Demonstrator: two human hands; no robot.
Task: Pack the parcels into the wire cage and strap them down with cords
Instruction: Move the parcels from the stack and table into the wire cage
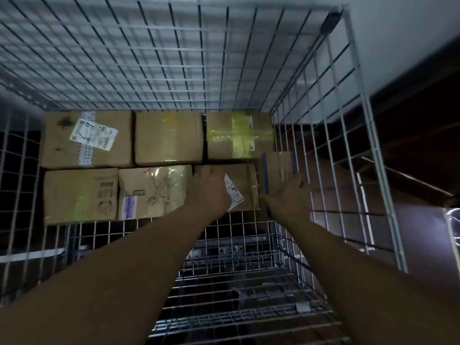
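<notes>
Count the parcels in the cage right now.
7. Back row: labelled parcel, plain parcel, yellow-taped parcel. Front row: left parcel, middle parcel, right parcel under left hand, slim blue-edged parcel at right hand. Others may hide underneath.

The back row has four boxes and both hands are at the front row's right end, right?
No, three: the head view shows the labelled box, the plain box and the yellow-taped box. The left hand and right hand are at the front row's right end.

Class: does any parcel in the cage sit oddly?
Yes. The slim blue-edged parcel, gripped by the right hand, stands on edge by the right wall of the cage; the boxes beside it lie flat.
</notes>
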